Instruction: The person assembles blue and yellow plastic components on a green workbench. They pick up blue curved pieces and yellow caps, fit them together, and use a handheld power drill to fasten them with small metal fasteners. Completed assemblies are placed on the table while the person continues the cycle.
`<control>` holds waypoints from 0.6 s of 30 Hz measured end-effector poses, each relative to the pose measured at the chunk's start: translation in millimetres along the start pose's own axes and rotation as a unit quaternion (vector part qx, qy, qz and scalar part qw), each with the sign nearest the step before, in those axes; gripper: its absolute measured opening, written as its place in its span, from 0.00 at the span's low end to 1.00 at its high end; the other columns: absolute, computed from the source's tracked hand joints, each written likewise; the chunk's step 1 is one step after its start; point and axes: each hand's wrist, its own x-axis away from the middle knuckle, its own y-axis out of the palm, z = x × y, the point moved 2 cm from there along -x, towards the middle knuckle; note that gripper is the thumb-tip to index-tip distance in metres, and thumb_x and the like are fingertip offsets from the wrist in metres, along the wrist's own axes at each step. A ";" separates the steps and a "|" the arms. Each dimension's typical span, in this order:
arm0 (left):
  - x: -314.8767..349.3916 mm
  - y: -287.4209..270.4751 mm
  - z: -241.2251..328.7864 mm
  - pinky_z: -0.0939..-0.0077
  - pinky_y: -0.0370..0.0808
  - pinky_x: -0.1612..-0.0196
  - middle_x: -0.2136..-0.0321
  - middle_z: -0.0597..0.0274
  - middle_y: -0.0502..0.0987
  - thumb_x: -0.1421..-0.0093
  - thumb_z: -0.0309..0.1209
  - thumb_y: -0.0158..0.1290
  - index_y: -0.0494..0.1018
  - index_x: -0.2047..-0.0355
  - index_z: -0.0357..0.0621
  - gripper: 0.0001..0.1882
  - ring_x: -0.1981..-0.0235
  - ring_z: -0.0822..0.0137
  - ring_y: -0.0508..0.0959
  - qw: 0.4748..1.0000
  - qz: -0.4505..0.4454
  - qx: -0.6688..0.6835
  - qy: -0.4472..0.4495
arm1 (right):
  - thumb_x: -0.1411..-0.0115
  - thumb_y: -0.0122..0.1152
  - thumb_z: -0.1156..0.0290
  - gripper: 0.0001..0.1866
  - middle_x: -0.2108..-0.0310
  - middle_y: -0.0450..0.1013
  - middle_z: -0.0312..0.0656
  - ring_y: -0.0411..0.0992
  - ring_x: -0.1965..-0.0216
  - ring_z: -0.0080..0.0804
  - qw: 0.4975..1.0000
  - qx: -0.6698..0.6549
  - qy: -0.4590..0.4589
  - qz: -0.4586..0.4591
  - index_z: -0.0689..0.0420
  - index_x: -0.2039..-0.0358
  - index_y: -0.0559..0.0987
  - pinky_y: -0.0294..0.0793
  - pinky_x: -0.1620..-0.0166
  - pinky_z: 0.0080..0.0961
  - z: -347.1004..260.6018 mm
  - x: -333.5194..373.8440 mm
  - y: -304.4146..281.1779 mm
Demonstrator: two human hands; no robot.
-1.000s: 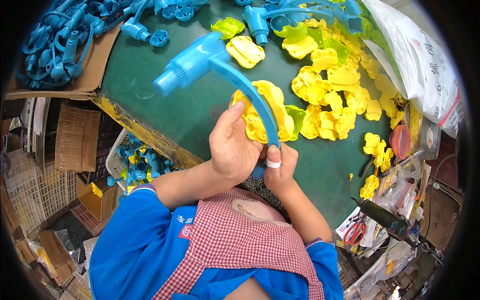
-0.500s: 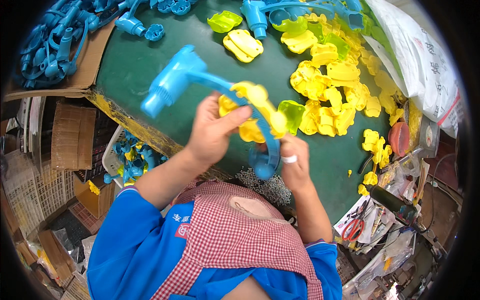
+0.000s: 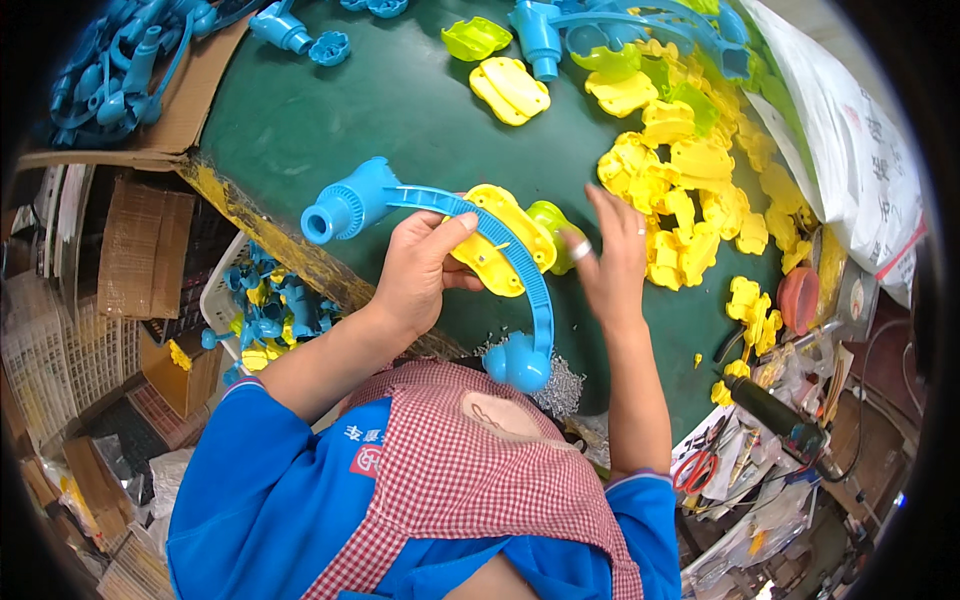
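My left hand [image 3: 412,268] is closed on a blue curved plastic bar [image 3: 529,285], thumb on top. The bar has a thick socket [image 3: 352,203] at its left end and a round knob [image 3: 520,362] at its lower end. A yellow plastic shell piece [image 3: 487,268] lies against the bar's underside, its inner side facing up. My left fingers are partly hidden beneath these parts. My right hand [image 3: 614,262] is off the bar, fingers apart and holding nothing, beside the pile of yellow shell pieces [image 3: 701,163]. Between the held parts and my right hand shows a yellow-green piece [image 3: 552,228].
A carton of blue parts [image 3: 185,100] stands at the far left. Below the table's worn edge is a white basket [image 3: 216,308] of mixed parts. Small metal bits [image 3: 560,388] lie near my apron. A white sack [image 3: 845,140] and red-handled scissors [image 3: 697,470] are at right.
My right hand has let go of the blue bar and moved up towards the yellow pile. In my left hand the bar has tilted, its socket end lower, and the yellow shell's inner side now shows.
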 end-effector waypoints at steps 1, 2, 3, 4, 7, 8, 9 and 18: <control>-0.8 -1.4 -0.4 0.80 0.80 0.73 0.66 0.60 0.80 0.37 0.35 0.49 0.71 0.54 0.41 0.14 0.69 0.70 0.82 1.000 0.003 0.005 0.004 | 0.56 0.71 0.65 0.33 0.58 0.70 0.48 0.67 0.56 0.47 0.999 0.036 -0.025 0.009 0.58 0.48 0.72 0.68 0.53 0.38 -7.8 5.7 -3.3; -1.7 -2.4 -2.1 0.80 0.80 0.73 0.65 0.60 0.80 0.37 0.35 0.49 0.70 0.53 0.41 0.15 0.69 0.70 0.82 1.000 0.004 0.008 0.004 | 0.61 0.74 0.66 0.35 0.53 0.67 0.50 0.67 0.55 0.49 0.997 0.057 -0.010 -0.053 0.59 0.49 0.73 0.68 0.50 0.38 -15.0 10.2 -3.1; -2.1 -2.5 -3.7 0.80 0.80 0.73 0.65 0.60 0.80 0.37 0.35 0.48 0.70 0.52 0.41 0.15 0.68 0.70 0.82 1.000 0.004 0.010 0.003 | 0.61 0.74 0.67 0.35 0.54 0.68 0.50 0.67 0.54 0.48 0.998 0.046 0.009 -0.051 0.59 0.50 0.73 0.68 0.50 0.38 -13.2 15.3 -1.2; -1.4 -1.4 -4.7 0.79 0.80 0.72 0.65 0.59 0.80 0.37 0.35 0.48 0.69 0.52 0.41 0.15 0.68 0.69 0.82 1.000 0.005 0.023 0.000 | 0.61 0.74 0.67 0.35 0.54 0.68 0.49 0.67 0.54 0.47 0.998 0.035 0.030 -0.049 0.59 0.50 0.73 0.68 0.50 0.37 -10.1 20.0 0.2; -0.2 3.0 -6.8 0.77 0.81 0.70 0.63 0.59 0.79 0.37 0.35 0.48 0.68 0.50 0.42 0.17 0.66 0.68 0.82 0.999 0.019 0.044 0.003 | 0.61 0.75 0.68 0.34 0.56 0.68 0.50 0.69 0.56 0.45 0.989 -0.057 0.041 0.126 0.60 0.51 0.73 0.70 0.53 0.34 -19.0 18.5 -20.7; 1.3 4.2 -6.4 0.77 0.81 0.70 0.62 0.59 0.79 0.36 0.35 0.47 0.67 0.49 0.42 0.17 0.66 0.68 0.82 0.998 0.029 0.048 0.017 | 0.60 0.74 0.72 0.29 0.61 0.70 0.49 0.70 0.59 0.45 0.980 -0.049 -0.032 0.189 0.61 0.54 0.75 0.71 0.56 0.33 -36.0 14.1 -30.9; 0.5 9.5 -5.0 0.77 0.81 0.69 0.62 0.59 0.79 0.36 0.35 0.47 0.67 0.49 0.42 0.18 0.66 0.68 0.82 0.998 0.030 0.049 0.025 | 0.59 0.72 0.74 0.26 0.62 0.71 0.48 0.70 0.62 0.45 0.981 -0.049 -0.064 0.175 0.61 0.56 0.75 0.71 0.58 0.33 -43.3 16.6 -33.7; 1.8 5.6 -2.0 0.74 0.82 0.69 0.61 0.59 0.79 0.37 0.35 0.47 0.66 0.47 0.43 0.19 0.64 0.68 0.82 0.999 0.025 0.040 0.013 | 0.41 0.54 0.80 0.14 0.57 0.73 0.38 0.70 0.56 0.25 0.786 -0.548 0.277 0.066 0.62 0.53 0.75 0.69 0.51 0.21 17.2 21.4 -0.1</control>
